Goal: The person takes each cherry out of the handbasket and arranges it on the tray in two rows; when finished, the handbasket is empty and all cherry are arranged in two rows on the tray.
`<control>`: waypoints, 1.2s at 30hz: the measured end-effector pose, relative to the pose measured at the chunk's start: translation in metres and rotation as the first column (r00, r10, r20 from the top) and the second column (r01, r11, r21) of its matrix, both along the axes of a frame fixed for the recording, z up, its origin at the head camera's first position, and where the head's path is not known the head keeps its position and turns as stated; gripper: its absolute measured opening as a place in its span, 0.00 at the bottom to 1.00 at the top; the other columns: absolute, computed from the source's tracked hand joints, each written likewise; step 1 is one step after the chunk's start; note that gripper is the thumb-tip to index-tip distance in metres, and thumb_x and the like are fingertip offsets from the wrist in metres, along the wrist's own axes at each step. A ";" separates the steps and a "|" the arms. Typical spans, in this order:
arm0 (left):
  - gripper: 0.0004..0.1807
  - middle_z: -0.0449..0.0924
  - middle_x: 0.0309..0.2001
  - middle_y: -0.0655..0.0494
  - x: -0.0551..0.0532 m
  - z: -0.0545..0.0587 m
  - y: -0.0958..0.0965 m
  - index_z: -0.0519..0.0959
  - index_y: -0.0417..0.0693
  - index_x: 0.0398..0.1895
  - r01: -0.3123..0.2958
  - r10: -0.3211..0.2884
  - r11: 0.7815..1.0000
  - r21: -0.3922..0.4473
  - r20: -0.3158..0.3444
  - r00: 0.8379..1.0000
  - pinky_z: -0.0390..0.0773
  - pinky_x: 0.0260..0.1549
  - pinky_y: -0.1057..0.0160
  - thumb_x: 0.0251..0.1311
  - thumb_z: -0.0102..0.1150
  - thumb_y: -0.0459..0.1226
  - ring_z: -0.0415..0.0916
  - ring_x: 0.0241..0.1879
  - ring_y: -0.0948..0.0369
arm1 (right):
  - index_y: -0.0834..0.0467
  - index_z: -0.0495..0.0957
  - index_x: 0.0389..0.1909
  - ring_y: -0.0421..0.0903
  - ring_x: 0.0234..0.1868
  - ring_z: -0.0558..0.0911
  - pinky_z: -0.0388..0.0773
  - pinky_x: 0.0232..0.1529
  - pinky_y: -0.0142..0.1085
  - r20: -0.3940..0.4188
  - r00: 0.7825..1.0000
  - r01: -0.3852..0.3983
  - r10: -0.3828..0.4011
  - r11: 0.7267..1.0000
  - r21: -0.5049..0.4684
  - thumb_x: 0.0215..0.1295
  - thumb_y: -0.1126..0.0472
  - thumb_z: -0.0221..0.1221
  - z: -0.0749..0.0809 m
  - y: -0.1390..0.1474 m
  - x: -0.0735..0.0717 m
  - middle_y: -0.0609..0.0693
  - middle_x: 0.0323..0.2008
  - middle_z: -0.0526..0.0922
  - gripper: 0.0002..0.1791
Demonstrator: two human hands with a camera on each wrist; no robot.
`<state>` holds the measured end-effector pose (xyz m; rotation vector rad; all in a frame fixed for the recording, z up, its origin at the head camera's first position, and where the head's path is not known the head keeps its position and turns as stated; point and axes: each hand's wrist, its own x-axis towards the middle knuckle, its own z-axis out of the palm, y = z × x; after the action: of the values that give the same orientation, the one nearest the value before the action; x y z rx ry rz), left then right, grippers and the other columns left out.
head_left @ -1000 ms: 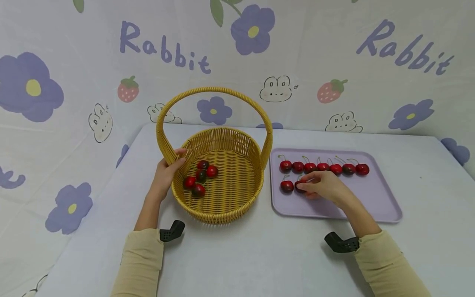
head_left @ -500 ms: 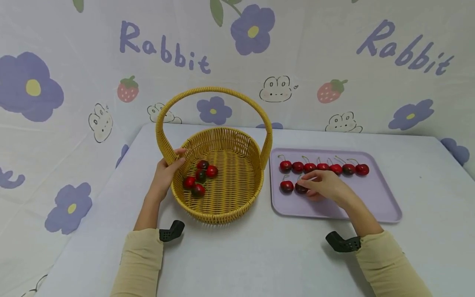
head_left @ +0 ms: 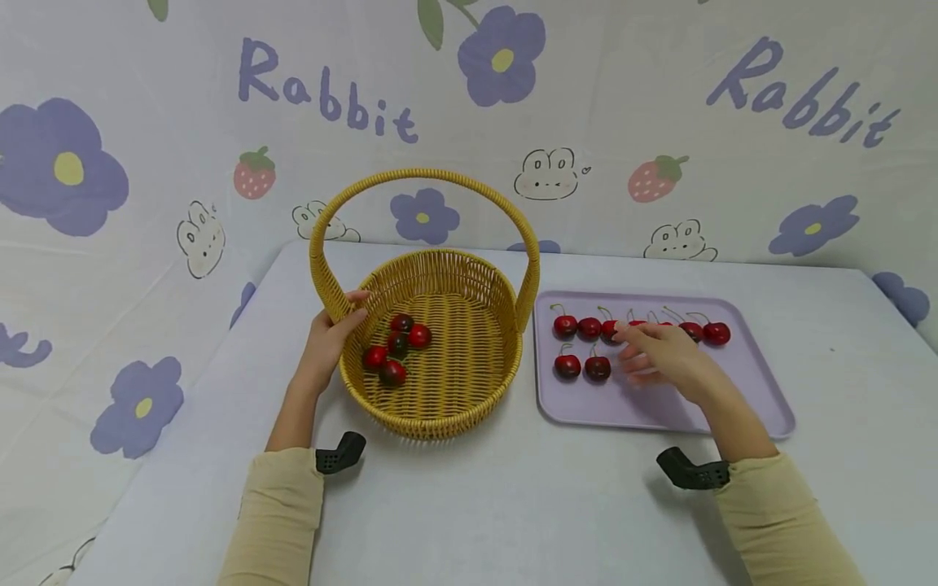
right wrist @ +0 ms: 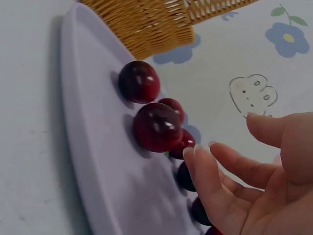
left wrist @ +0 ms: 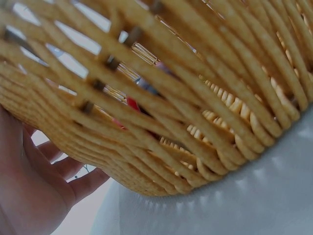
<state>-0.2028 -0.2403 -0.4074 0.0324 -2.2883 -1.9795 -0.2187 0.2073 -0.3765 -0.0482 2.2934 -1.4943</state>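
Observation:
My left hand (head_left: 322,348) grips the left rim of a yellow woven basket (head_left: 431,428), beside the foot of its tall arched handle. Several dark red cherries (head_left: 392,373) lie in the left part of the basket. Over a light purple tray (head_left: 586,408), my right hand (head_left: 676,358) hovers with its fingers apart and nothing between them. Two cherries with stems, one on the left (head_left: 567,366) and one nearest the hand (head_left: 597,369), form the tray's front row. Behind them runs a longer row of cherries (head_left: 565,326), partly hidden by the right hand.
The basket and tray stand side by side on a white-covered table (head_left: 469,513). A printed cloth (head_left: 593,98) with flowers and rabbits hangs behind. A black wrist mount (head_left: 340,453) sits on the left sleeve, and a similar mount (head_left: 692,470) on the right.
My right hand has let go of the second front-row cherry and moved up and to the right, its fingers spreading. The left hand stays on the basket.

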 end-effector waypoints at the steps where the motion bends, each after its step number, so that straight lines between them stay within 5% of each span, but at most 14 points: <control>1: 0.22 0.65 0.64 0.44 0.000 0.000 0.000 0.69 0.40 0.64 0.001 -0.001 1.000 0.001 0.000 1.000 0.55 0.63 0.50 0.70 0.49 0.40 0.61 0.63 0.51 | 0.72 0.63 0.62 0.45 0.38 0.81 0.80 0.39 0.37 0.002 1.000 -0.002 0.002 1.000 -0.026 0.71 0.43 0.49 0.001 0.002 -0.001 0.65 0.47 0.74 0.36; 6: 0.22 0.65 0.65 0.44 0.001 0.001 0.000 0.69 0.40 0.64 0.008 -0.008 1.000 0.000 -0.006 1.000 0.54 0.63 0.50 0.70 0.49 0.40 0.61 0.63 0.51 | 0.68 0.68 0.58 0.46 0.38 0.82 0.80 0.40 0.38 0.002 0.998 -0.054 0.056 0.975 -0.217 0.72 0.42 0.46 0.009 0.011 -0.003 0.58 0.42 0.76 0.32; 11: 0.22 0.65 0.65 0.43 0.001 0.001 0.000 0.69 0.40 0.64 0.010 -0.010 1.000 0.012 -0.008 1.000 0.55 0.63 0.49 0.70 0.49 0.40 0.61 0.62 0.50 | 0.56 0.76 0.48 0.46 0.39 0.83 0.79 0.42 0.38 0.016 0.991 -0.118 0.135 0.913 -0.389 0.74 0.46 0.44 0.018 0.014 -0.002 0.54 0.41 0.80 0.21; 20: 0.23 0.65 0.65 0.43 0.000 0.001 -0.001 0.67 0.39 0.65 0.020 -0.020 1.000 -0.001 -0.009 1.000 0.54 0.63 0.49 0.70 0.49 0.39 0.60 0.64 0.50 | 0.56 0.79 0.50 0.48 0.43 0.82 0.77 0.47 0.40 -0.035 0.947 -0.270 0.318 0.735 -0.622 0.78 0.54 0.36 0.027 0.001 0.006 0.54 0.43 0.82 0.22; 24: 0.23 0.65 0.65 0.43 0.000 0.002 -0.001 0.68 0.39 0.65 0.029 -0.029 1.000 -0.004 -0.012 1.000 0.54 0.64 0.50 0.70 0.49 0.40 0.60 0.65 0.51 | 0.57 0.78 0.52 0.47 0.44 0.81 0.76 0.49 0.40 -0.066 0.922 -0.328 0.381 0.680 -0.656 0.79 0.56 0.33 0.030 -0.011 0.009 0.54 0.44 0.81 0.23; 31: 0.22 0.65 0.64 0.42 0.001 0.002 -0.002 0.69 0.40 0.64 0.018 -0.018 1.000 -0.003 0.001 1.000 0.54 0.63 0.49 0.70 0.49 0.40 0.61 0.63 0.51 | 0.58 0.76 0.54 0.47 0.45 0.80 0.76 0.48 0.40 -0.084 0.891 -0.396 0.446 0.674 -0.624 0.79 0.55 0.34 0.042 -0.033 0.012 0.53 0.44 0.80 0.23; 36: 0.23 0.65 0.65 0.42 0.000 0.001 -0.002 0.68 0.40 0.65 0.022 -0.022 1.000 0.000 0.002 1.000 0.54 0.63 0.49 0.70 0.49 0.40 0.61 0.64 0.50 | 0.61 0.74 0.57 0.48 0.45 0.80 0.76 0.50 0.43 -0.132 0.847 -0.494 0.516 0.668 -0.556 0.79 0.58 0.36 0.046 -0.052 0.010 0.54 0.45 0.79 0.21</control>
<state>-0.2024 -0.2420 -0.4065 0.0093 -2.2993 -1.9907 -0.2088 0.1555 -0.3303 -0.7622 1.5117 -1.7659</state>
